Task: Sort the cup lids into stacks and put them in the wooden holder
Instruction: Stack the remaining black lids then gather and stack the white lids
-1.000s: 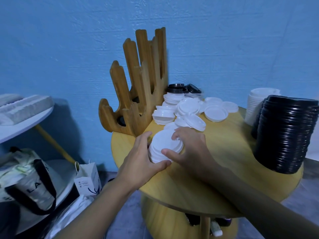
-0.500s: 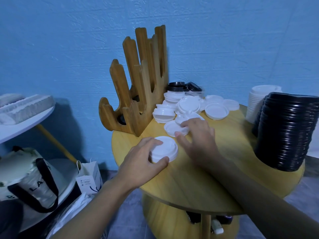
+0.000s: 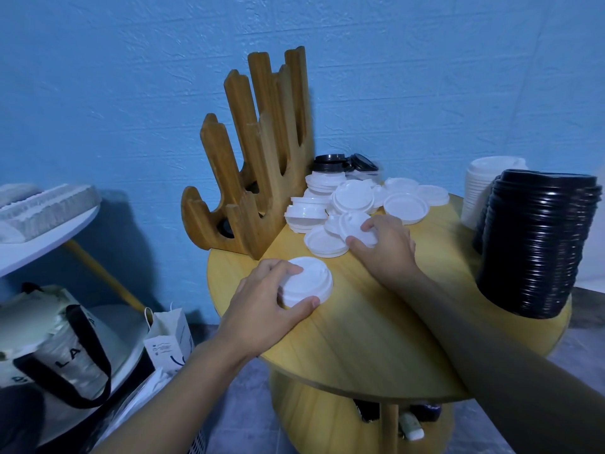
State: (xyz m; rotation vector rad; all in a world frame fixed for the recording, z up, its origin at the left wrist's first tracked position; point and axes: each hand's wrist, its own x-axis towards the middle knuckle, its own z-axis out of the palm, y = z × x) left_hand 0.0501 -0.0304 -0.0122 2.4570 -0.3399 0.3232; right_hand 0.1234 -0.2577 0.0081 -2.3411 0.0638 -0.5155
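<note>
White lid stack (image 3: 311, 278) is gripped by our left hand (image 3: 266, 311); our right hand (image 3: 388, 249) pinches a loose lid (image 3: 353, 221) near the wooden holder (image 3: 262, 165).

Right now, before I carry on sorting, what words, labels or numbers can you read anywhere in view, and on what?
"L A": on the tote bag, beside its dark strap; no further letters can be made out.
Small paper bag: printed lines and a logo, too small to read.
White lids, black lid stack, wooden holder: no readable marking.
</note>
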